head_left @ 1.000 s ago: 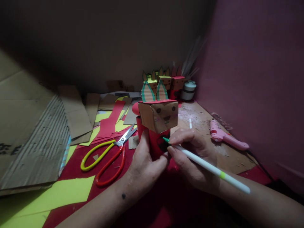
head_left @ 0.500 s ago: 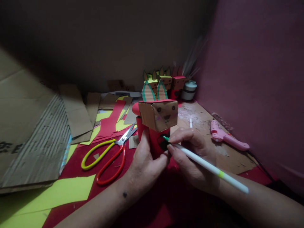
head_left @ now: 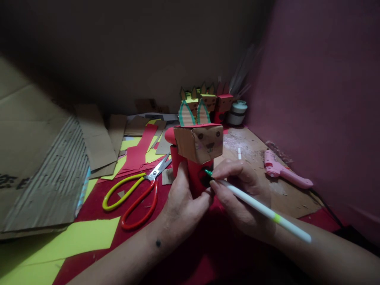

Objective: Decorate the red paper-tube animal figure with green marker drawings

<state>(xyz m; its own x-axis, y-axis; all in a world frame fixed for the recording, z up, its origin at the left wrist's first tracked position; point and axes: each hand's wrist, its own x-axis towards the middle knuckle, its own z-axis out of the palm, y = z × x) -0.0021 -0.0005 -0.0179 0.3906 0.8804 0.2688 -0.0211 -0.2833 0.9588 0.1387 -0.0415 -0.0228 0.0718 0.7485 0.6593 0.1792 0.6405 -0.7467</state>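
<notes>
A cardboard animal figure [head_left: 204,144] with a boxy head, a drawn face, green-edged ears and a red body stands upright before me. My left hand [head_left: 184,202] is wrapped round its red body from the left and below. In my right hand [head_left: 242,194] is a white marker pen [head_left: 255,204] with a green tip, pinched between thumb and fingers. The tip is at a dark round patch [head_left: 205,178] on the front of the body; whether it touches cannot be told. My right fingers partly cover that patch.
Scissors [head_left: 152,174] with yellow and red handles lie open at the left, near yellow paper [head_left: 86,237] and cardboard pieces [head_left: 95,138]. A pink glue gun [head_left: 285,170] rests at the right. Several similar figures [head_left: 222,105] and a pale jar [head_left: 237,113] stand behind.
The whole view has shifted very slightly. Both hands keep their holds, and the pen tip stays at the dark patch.
</notes>
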